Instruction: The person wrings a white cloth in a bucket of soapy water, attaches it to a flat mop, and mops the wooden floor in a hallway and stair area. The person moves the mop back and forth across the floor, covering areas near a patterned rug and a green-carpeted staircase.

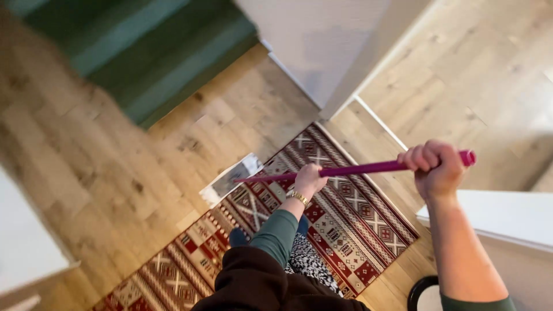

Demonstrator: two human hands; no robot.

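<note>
Two hands grip one magenta mop handle (368, 168), which runs nearly level across the view. Nearest, the right hand (436, 166) is a closed fist around the handle just short of its top end, forearm bare with a green sleeve pushed up at the lower edge of the picture. Farther down the shaft, the left hand (309, 178) is wrapped around the handle too, a gold bracelet (297, 197) at the wrist and a green sleeve (276, 233) behind it. Below the arms lie dark clothing, a black-and-white patterned garment (308, 260) and a dark blue slipper toe (237, 236), all over a long runner rug (340, 230) patterned in red, cream and dark bands. The handle ends in a flat pale mop head (230, 179) resting where the rug's edge meets the wooden floor (103, 173). Beyond it rise green-carpeted stairs (150, 52) and a white wall corner (322, 52). To the right, a white ledge (507, 216) sits just beside the right forearm.
</note>
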